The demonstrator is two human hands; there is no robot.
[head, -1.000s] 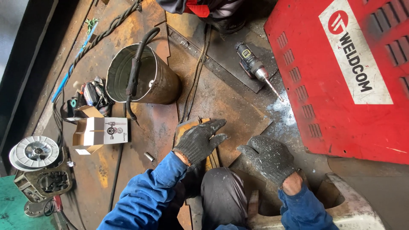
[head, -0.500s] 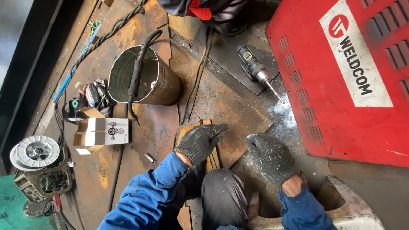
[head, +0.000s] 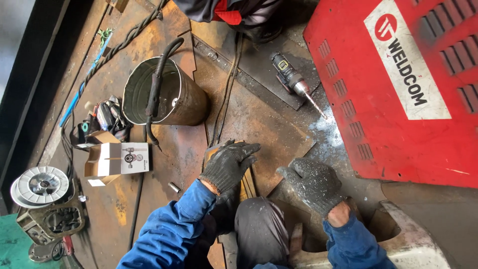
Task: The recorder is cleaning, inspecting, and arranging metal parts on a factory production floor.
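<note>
Far left edge of the rusty steel floor plate point(head: 259, 124) there's a silver wire spool point(head: 40, 185) sitting on a grimy grey metal housing point(head: 50, 224). Just right of that is a small white and brown cardboard box point(head: 117, 159) with its flaps open, and behind it a tangle of small tools and cables point(head: 102, 119). Next along is a dented galvanised metal bucket point(head: 164, 97) with a black welding torch hose point(head: 155, 94) hanging over its rim.

Then my hands, both in dark grey speckled work gloves with blue sleeves. My left hand point(head: 230, 164) is lying palm down, fingers spread apart, on a flat rust-orange steel offcut point(head: 249, 182) near the bottom middle of the plate; it presses flat rather than clamping anything. My right hand point(head: 313, 183) is just to the right of it, fingers loosely curled and open, resting on the dark floor by the plate's jagged cut edge, not holding anything I can see. My knee in grey trousers point(head: 261, 234) is between the two arms.

Further up and right, a black cordless drill point(head: 291, 79) lies on its side, bit pointing at a patch of shiny metal shavings point(head: 323, 134). Far right is the big red louvred sheet-metal machine cover point(head: 413, 84).
</note>
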